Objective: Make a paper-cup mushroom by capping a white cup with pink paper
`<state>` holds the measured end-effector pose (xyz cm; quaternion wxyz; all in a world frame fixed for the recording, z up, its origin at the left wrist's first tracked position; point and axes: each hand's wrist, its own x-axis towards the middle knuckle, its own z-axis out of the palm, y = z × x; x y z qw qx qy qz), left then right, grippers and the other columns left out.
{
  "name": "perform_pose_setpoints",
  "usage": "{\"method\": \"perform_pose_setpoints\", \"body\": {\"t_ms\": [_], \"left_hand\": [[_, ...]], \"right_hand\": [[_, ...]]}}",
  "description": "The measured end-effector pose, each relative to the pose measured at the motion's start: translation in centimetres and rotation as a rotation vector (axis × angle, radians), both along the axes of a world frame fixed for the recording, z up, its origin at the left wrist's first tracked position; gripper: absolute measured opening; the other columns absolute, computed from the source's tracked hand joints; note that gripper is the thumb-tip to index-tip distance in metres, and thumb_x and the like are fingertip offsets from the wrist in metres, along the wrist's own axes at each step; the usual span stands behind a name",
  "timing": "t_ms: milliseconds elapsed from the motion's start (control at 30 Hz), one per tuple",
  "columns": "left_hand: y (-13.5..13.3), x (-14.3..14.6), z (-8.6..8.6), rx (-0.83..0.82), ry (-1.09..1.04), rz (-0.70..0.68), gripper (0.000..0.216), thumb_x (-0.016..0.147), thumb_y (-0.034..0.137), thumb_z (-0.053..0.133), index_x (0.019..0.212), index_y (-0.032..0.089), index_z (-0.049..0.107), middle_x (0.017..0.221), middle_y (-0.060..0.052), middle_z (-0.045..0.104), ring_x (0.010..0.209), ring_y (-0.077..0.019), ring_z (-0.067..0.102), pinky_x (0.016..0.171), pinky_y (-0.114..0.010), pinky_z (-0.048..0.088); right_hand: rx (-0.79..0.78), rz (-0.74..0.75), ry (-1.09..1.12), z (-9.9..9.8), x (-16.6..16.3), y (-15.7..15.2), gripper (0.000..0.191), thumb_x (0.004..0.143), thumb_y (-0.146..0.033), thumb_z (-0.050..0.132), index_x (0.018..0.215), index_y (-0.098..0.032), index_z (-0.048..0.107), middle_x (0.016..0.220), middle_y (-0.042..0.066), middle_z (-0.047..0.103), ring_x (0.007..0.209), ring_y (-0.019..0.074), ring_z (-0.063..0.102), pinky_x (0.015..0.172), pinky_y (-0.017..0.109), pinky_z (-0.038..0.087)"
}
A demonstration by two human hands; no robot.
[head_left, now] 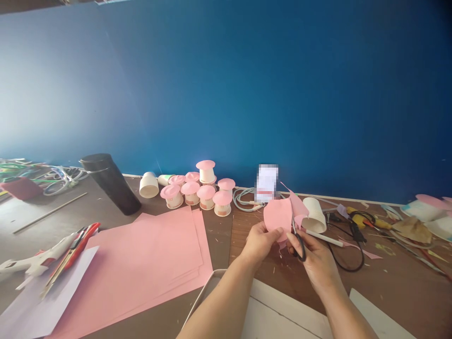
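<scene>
My left hand [259,240] pinches a roundish piece of pink paper [278,214] held upright above the brown table. My right hand [316,256] grips black-handled scissors [297,238], whose blades cut into the paper's right edge. A pink offcut flap [297,203] hangs off to the right of the blades. A white paper cup [314,214] lies on its side just behind my right hand, with a white pen [325,238] beside it.
Pink paper sheets [155,256] lie at left. Several white cups with pink caps [199,190] cluster by the blue wall, near a black cylinder [113,183]. A glue gun [38,259], cables [348,245] and scraps surround the area. A white tray edge [208,287] sits near me.
</scene>
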<state>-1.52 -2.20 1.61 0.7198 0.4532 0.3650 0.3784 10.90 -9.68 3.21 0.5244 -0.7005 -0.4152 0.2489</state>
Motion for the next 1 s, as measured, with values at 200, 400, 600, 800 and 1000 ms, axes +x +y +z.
{"method": "perform_pose_setpoints", "body": {"t_ms": [200, 400, 600, 800, 1000], "left_hand": [[0.0, 0.0, 0.0, 0.013, 0.006, -0.007, 0.036, 0.066, 0.047, 0.076, 0.077, 0.015, 0.066, 0.063, -0.004, 0.061, 0.057, -0.0141, 0.054, 0.058, -0.026, 0.043], [0.0, 0.0, 0.4, 0.007, -0.024, -0.025, 0.036, 0.065, 0.047, 0.075, 0.074, 0.014, 0.062, 0.062, -0.002, 0.058, 0.057, -0.0122, 0.05, 0.057, -0.025, 0.041], [0.0, -0.1, 0.9, 0.0, -0.047, -0.025, 0.036, 0.064, 0.046, 0.074, 0.074, 0.014, 0.061, 0.063, -0.002, 0.057, 0.058, -0.0121, 0.05, 0.058, -0.026, 0.04], [0.3, -0.1, 0.4, -0.004, -0.047, -0.011, 0.037, 0.064, 0.046, 0.073, 0.078, 0.013, 0.064, 0.066, -0.003, 0.06, 0.058, -0.0119, 0.05, 0.057, -0.025, 0.039], [0.6, -0.1, 0.3, -0.04, -0.075, 0.044, 0.038, 0.064, 0.046, 0.073, 0.081, 0.014, 0.065, 0.07, -0.006, 0.065, 0.059, -0.0146, 0.055, 0.057, -0.027, 0.043]], "right_hand": [[-0.01, 0.017, -0.036, 0.7, -0.4, -0.1, 0.048, 0.069, -0.064, 0.066, 0.078, -0.017, 0.075, 0.06, 0.002, 0.064, 0.058, 0.0171, 0.057, 0.053, 0.024, 0.042], [-0.018, 0.014, -0.029, 1.0, -0.5, -0.2, 0.047, 0.07, -0.063, 0.065, 0.074, -0.017, 0.073, 0.059, 0.002, 0.064, 0.059, 0.0171, 0.056, 0.053, 0.024, 0.041], [-0.028, 0.026, -0.006, 0.1, 0.1, -0.2, 0.041, 0.072, -0.058, 0.067, 0.074, -0.018, 0.072, 0.061, 0.002, 0.064, 0.061, 0.0174, 0.057, 0.056, 0.024, 0.041], [-0.063, 0.053, 0.019, -0.9, 0.7, 0.0, 0.042, 0.075, -0.056, 0.067, 0.094, -0.019, 0.074, 0.066, 0.001, 0.065, 0.068, 0.0175, 0.058, 0.062, 0.024, 0.042], [-0.053, 0.039, 0.084, -1.5, 1.1, 0.1, 0.05, 0.075, -0.056, 0.069, 0.109, -0.02, 0.072, 0.07, 0.0, 0.064, 0.069, 0.017, 0.059, 0.066, 0.024, 0.045]]}}
